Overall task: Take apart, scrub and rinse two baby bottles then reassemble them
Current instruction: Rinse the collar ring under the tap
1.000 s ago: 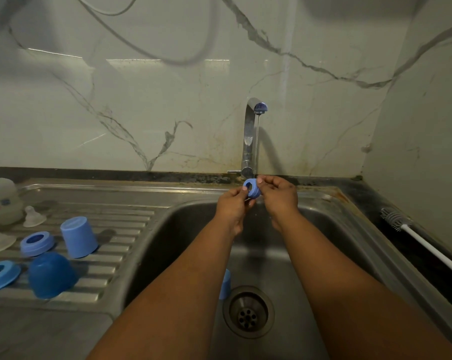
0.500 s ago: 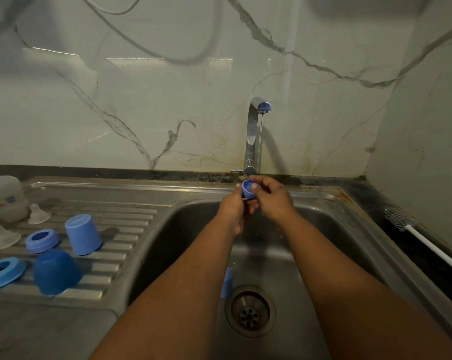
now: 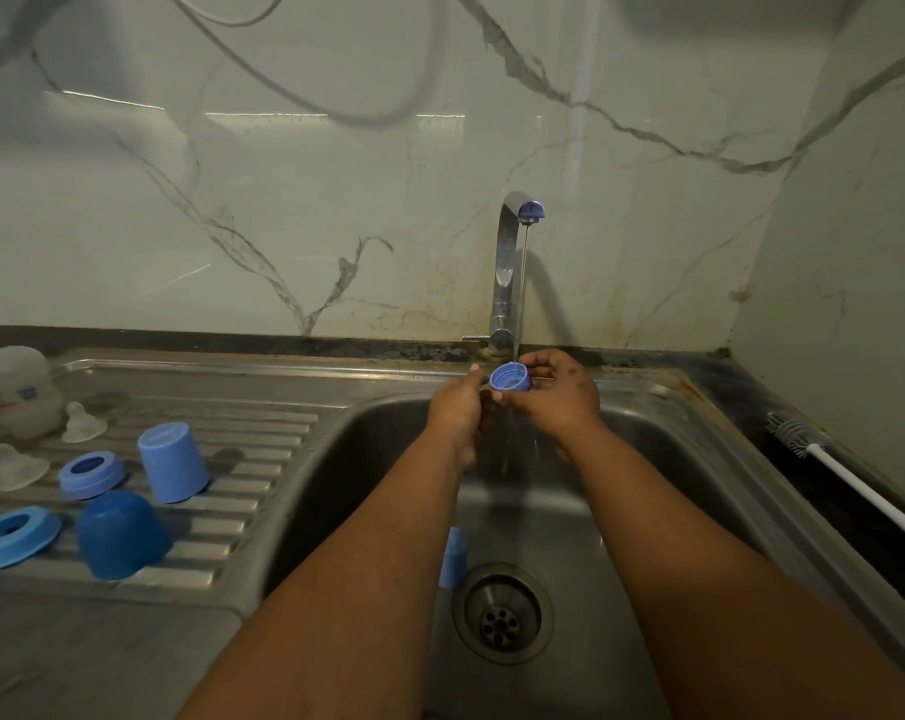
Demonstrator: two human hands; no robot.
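Observation:
Both hands hold a small blue screw ring point(image 3: 510, 378) under the thin water stream from the tap point(image 3: 510, 267). My left hand point(image 3: 458, 407) pinches its left side, my right hand point(image 3: 557, 392) grips its right side, and its open side faces up. On the drainboard point(image 3: 263, 423) at the left lie two clear teats point(image 3: 82, 422) point(image 3: 18, 466), a blue ring point(image 3: 91, 474), a flat blue collar point(image 3: 15, 535), a light blue cap point(image 3: 172, 462) and a dark blue cap point(image 3: 120, 533). A clear bottle point(image 3: 16, 389) stands at the far left. Another light blue piece point(image 3: 453, 557) lies in the sink, partly hidden by my left forearm.
The steel sink basin point(image 3: 622, 511) has its drain point(image 3: 501, 613) near the front. A white-handled bottle brush point(image 3: 824, 462) lies on the dark counter at the right. A marble wall rises behind the tap and at the right.
The blue ring has been turned in my fingers, so its opening now faces up under the stream. Both hands stay at the tap.

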